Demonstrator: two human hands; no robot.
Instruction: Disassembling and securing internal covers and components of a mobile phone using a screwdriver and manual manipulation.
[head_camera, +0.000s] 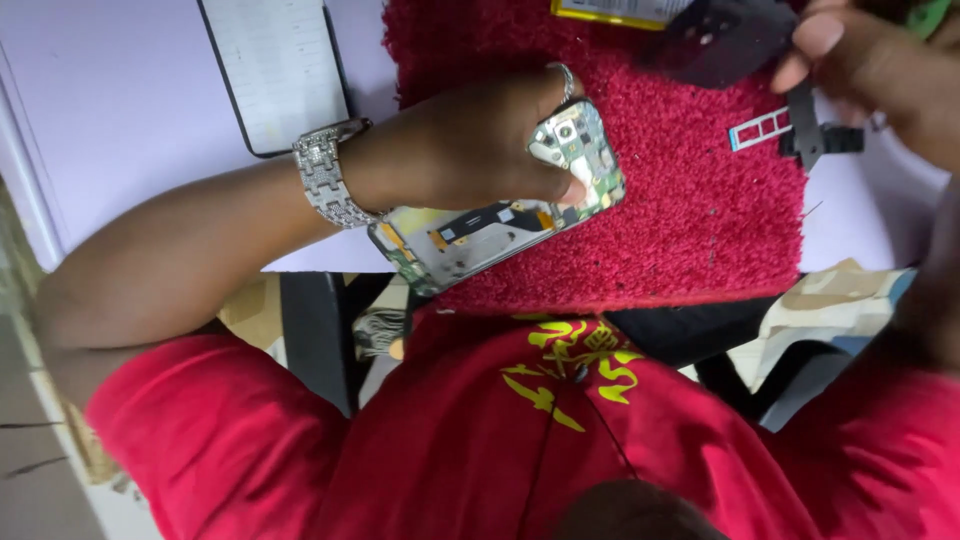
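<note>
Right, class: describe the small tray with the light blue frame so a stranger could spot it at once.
Start at the red mat on the pale table. Go to its right edge, beside the black strip hanging from the right hand. There lies the small tray: a thin light blue frame with open rectangular windows, the only blue, see-through piece among dark parts.

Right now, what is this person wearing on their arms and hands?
The left hand has a silver ring on one finger and a sparkling, silver link watch band at the wrist. Both forearms are bare below short red sleeves of a red shirt with a yellow print. The right hand shows no jewellery in view.
</note>
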